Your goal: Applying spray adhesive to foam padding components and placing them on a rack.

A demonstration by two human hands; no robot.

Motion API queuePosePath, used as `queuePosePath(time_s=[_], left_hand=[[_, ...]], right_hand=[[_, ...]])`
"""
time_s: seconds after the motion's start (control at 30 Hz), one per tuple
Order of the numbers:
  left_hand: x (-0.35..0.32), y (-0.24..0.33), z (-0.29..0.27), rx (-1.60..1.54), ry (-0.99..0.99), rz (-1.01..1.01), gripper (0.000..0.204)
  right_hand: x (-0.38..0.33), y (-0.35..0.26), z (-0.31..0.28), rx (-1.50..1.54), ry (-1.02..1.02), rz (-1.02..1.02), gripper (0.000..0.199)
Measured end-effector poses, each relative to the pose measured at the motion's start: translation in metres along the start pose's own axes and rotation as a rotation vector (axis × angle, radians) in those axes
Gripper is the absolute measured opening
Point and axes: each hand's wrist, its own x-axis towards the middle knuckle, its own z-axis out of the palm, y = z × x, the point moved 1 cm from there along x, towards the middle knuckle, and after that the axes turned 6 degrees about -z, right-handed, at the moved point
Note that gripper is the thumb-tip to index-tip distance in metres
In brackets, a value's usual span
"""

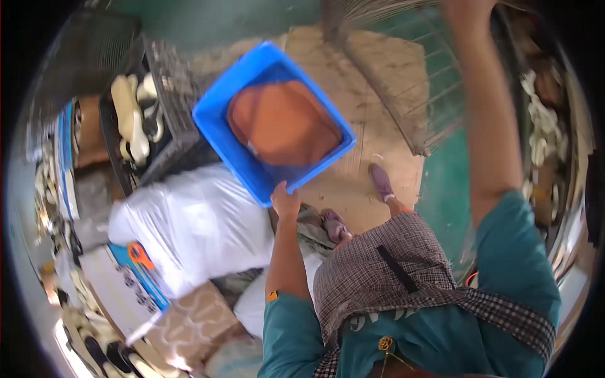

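Note:
My left hand (285, 201) grips the near corner of a blue plastic bin (211, 116), fingers hooked over its rim. The bin is tilted, so I see into it. Inside lies an orange-brown piece (283, 123) with a rounded outline; its kind I cannot make out. My right arm stretches far forward, and my right hand (469, 11) is at the upper edge of the view. Its fingers are cut off and blurred, so whether it holds anything does not show. A grey wire rack (384, 82) stands just left of that hand, smeared by motion.
At left a black crate (170, 82) holds pale shoe-shaped pieces (129, 116). Below it are a large white plastic sack (195, 220), a carton (116, 286) and an orange tape cutter (140, 255). Flattened cardboard (353, 138) covers part of the green floor (447, 189). Shelves with pale pieces (542, 120) line the right.

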Motion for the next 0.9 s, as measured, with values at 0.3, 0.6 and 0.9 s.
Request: queuePosePath(time_s=[0.3,0.6,0.9], left_hand=[[0.015,-0.037,0.117,0.266,0.053,-0.113,0.046],[0.014,-0.031,0.153,0.477,0.293,-0.051,0.023],[-0.135,0.06,0.254,0.416,0.246,-0.209,0.008]], right_hand=[[-0.512,-0.092,0.166,0.098,-1.499,-0.11,0.036],[-0.556,-0.052,0.154,-0.027,-1.342,-0.316,0.015],[-0.576,0.014,0.032,0.0,-1.31,-0.492,0.027]])
